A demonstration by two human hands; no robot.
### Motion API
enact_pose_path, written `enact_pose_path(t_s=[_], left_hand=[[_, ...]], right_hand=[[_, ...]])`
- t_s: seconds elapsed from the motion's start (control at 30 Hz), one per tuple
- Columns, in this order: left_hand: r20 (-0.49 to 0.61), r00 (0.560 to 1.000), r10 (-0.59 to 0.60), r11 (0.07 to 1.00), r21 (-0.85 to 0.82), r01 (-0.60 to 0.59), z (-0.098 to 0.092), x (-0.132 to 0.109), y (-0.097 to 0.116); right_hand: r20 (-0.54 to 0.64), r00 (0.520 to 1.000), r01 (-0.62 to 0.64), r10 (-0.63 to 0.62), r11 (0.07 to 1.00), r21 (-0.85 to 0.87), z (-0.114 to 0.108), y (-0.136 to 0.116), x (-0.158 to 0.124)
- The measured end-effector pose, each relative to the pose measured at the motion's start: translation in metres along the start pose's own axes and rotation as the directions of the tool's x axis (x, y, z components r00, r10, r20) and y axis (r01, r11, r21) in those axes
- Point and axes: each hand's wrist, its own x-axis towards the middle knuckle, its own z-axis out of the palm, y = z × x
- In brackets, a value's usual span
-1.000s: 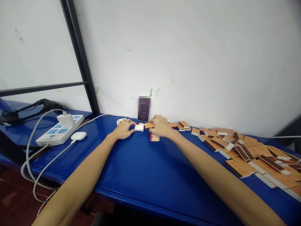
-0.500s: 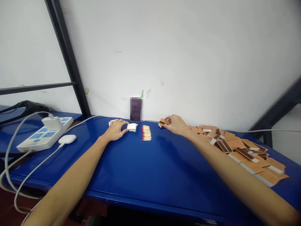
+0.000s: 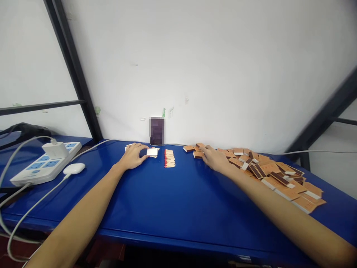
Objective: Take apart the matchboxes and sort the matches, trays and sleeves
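At the back of the blue table my left hand [image 3: 133, 156] has its thumb and fingers closed on the edges of a small white matchbox tray [image 3: 152, 152]. Pale matchsticks peek out beside and under that tray. To its right lies a short column of red-headed matches [image 3: 169, 158]. My right hand [image 3: 214, 158] grips a matchbox [image 3: 198, 154] at its right end, the fingertips partly hidden. Close to it are another matchbox [image 3: 189, 148] on the left and one more [image 3: 200, 145] behind.
A pile of orange-brown matchboxes [image 3: 281, 178] spreads over the table's right side. A phone-like dark rectangle [image 3: 157, 131], blurred, leans on the wall. On the left are a power strip [image 3: 46, 163], a white charging puck [image 3: 74, 168] and loose cables. Black metal bars frame both sides.
The matchbox that my right hand held raised now rests among others on the table, and that hand has moved slightly right and down. The view has shifted a little; my left hand stays at the tray.
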Motion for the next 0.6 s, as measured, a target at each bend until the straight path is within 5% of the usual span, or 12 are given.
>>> enact_pose_path(t_s=[0.27,0.47,0.6], left_hand=[[0.007,1.000,-0.018,1.000,0.006,0.018,-0.001,0.000,0.002],[-0.003,1.000,-0.022,1.000,0.006,0.022,-0.001,-0.001,0.003],[-0.018,0.999,-0.031,0.999,-0.019,0.031,-0.001,-0.001,0.005]], right_hand=[[-0.176,0.984,-0.030,0.013,0.995,-0.091,-0.005,0.034,-0.022],[0.123,0.987,-0.102,0.101,0.995,0.003,0.000,0.088,-0.026],[0.088,0.996,-0.032,0.031,0.999,0.005,0.009,0.099,-0.028]])
